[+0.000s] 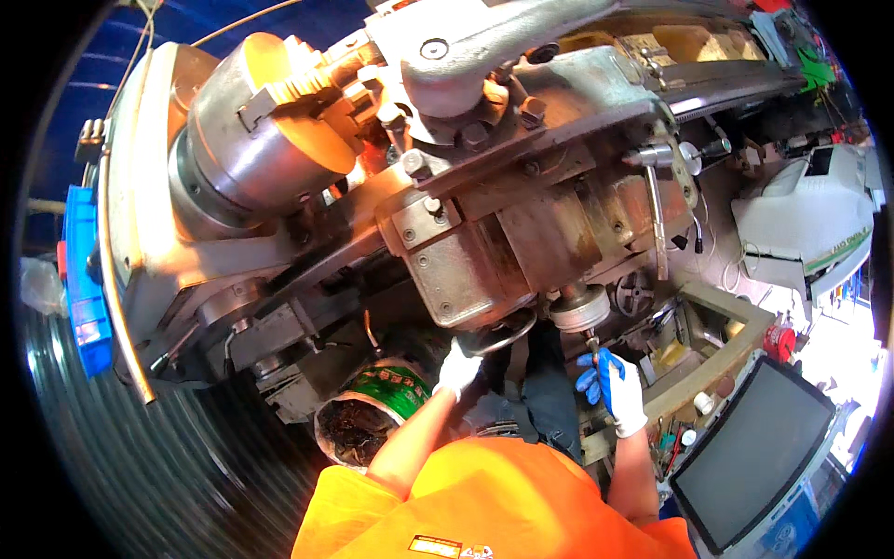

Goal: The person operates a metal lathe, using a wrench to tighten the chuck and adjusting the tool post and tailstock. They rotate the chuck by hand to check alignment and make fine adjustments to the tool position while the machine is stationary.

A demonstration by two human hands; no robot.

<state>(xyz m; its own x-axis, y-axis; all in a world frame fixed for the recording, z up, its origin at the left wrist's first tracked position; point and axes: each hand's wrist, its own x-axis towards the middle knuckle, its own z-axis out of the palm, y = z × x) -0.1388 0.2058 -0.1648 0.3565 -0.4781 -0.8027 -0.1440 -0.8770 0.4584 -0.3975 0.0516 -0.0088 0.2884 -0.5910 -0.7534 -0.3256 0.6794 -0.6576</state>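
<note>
In front of me stands a metal lathe with a large round chuck (251,149) at the left and a carriage apron (466,270) in the middle. My left hand (458,370), in a white glove, grips the rim of a handwheel (512,335) under the carriage; its fingertips are partly hidden. To its right, my right hand (616,389) wears a white glove with blue-coated fingers. Those fingers close around a small crank handle (592,343) below a silver dial collar (579,309). A heavy tool post (447,84) sits above the carriage, near jaws lit bright orange-yellow.
A white bucket (372,401) with a green label holds dark metal shavings, left of my legs. Black corrugated matting (186,456) covers the lower left. A metal frame (689,373), a dark flat panel (754,452) and a long lever (657,224) are on the right.
</note>
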